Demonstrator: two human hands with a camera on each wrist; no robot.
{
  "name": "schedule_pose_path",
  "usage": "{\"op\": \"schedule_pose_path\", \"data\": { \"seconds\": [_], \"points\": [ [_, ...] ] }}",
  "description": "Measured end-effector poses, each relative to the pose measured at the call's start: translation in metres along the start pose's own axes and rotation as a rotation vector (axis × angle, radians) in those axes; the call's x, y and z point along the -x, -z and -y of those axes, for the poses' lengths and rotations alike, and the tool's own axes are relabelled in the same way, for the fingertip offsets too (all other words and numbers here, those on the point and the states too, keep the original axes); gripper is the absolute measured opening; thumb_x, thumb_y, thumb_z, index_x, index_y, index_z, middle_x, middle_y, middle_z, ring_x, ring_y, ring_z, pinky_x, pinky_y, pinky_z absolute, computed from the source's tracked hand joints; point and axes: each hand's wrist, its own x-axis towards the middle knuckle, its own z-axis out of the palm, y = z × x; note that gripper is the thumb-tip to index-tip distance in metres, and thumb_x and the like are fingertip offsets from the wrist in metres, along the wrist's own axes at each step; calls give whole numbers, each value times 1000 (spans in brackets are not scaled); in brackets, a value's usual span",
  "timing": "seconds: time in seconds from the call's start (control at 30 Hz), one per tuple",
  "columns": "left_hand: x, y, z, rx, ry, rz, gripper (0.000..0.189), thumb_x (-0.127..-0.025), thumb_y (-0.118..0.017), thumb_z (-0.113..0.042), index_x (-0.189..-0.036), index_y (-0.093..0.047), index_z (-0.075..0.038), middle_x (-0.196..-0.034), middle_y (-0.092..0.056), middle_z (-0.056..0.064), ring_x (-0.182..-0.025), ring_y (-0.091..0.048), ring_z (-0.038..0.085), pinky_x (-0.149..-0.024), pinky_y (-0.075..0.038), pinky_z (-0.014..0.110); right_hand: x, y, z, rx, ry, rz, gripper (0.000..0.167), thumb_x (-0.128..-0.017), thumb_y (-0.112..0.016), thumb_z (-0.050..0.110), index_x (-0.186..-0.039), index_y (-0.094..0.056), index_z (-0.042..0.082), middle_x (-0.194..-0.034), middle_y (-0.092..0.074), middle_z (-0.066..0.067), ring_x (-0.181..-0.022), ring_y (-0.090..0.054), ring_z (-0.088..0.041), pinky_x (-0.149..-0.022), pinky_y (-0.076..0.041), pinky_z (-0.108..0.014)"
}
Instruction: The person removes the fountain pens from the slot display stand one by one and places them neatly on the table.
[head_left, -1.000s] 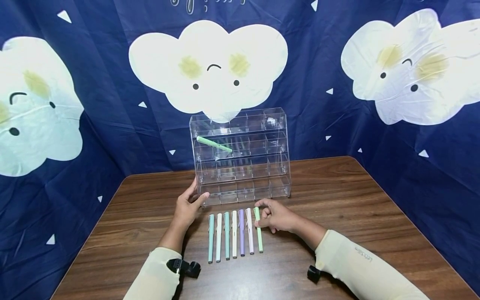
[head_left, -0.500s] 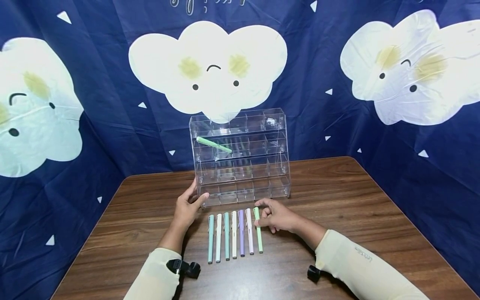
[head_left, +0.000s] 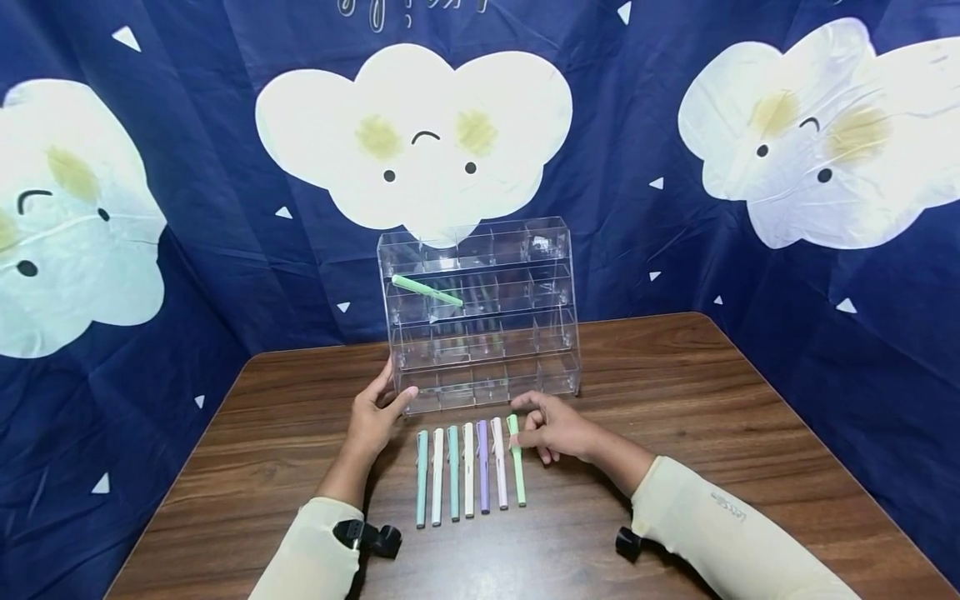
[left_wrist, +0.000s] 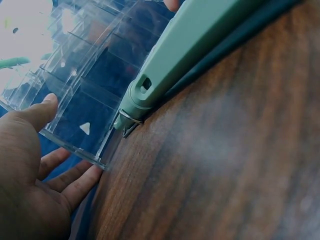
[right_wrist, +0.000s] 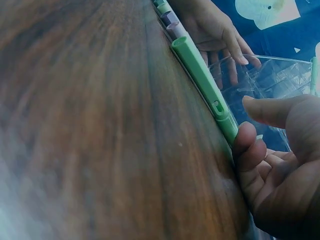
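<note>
My left hand (head_left: 372, 421) grips the lower left corner of a clear plastic tiered rack (head_left: 471, 367), thumb in front and fingers behind. A light green pen (head_left: 427, 290) lies slanted across the rack's upper left compartments. Before the rack, several capped pens lie in a row on the table: teal, white, cream, purple (head_left: 483, 479), pale pink (head_left: 500, 475) and, at the right end, another light green pen (head_left: 519, 479). By that pen's cap end is my right hand (head_left: 558, 429). In the right wrist view its thumb (right_wrist: 270, 111) stands off the pen, with fingertips beside the cap.
The brown wooden table (head_left: 300, 392) ends at a blue cloth backdrop (head_left: 622, 250) with white clouds, close behind the rack. Black wrist cameras (head_left: 384, 540) sit at both sleeves. In the left wrist view, a teal pen (left_wrist: 185, 55) looms near the lens.
My right hand has risen slightly, its thumb and index finger shifting up a little at the light green pen. The left hand, rack and pens have stayed in place.
</note>
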Motion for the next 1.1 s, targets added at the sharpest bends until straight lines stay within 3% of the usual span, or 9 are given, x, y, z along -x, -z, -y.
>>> {"op": "schedule_pose_path", "data": {
  "seconds": [0.47, 0.77, 1.1],
  "points": [
    [-1, 1, -1, -5, 34, 33, 77, -103, -78, -13, -170, -40, -26, -163, -54, 24, -142, -61, 49, -84, -58, 12, 5, 9, 21, 43, 27, -25, 67, -97, -80, 11, -152, -47, -8, -78, -61, 0, -52, -52, -13, -47, -42, -21],
    [-1, 2, -4, -3, 3, 9, 75, -102, -78, -9, -168, -43, -21, -159, -57, 26, -138, -63, 52, -82, -58, 12, 4, 16, 35, 147, 65, -18, 57, -100, -78, 14, -146, -54, -10, -75, -60, 1, -52, -53, -13, -53, -46, -23],
    [0, 1, -3, -18, 11, 4, 76, -103, -78, -11, -169, -42, -23, -159, -58, 25, -138, -63, 49, -85, -57, 10, -2, 21, 69, 246, 100, -37, 51, -104, -76, 20, -144, -57, -4, -75, -61, -4, -52, -54, -14, -55, -48, -26]
  ]
}}
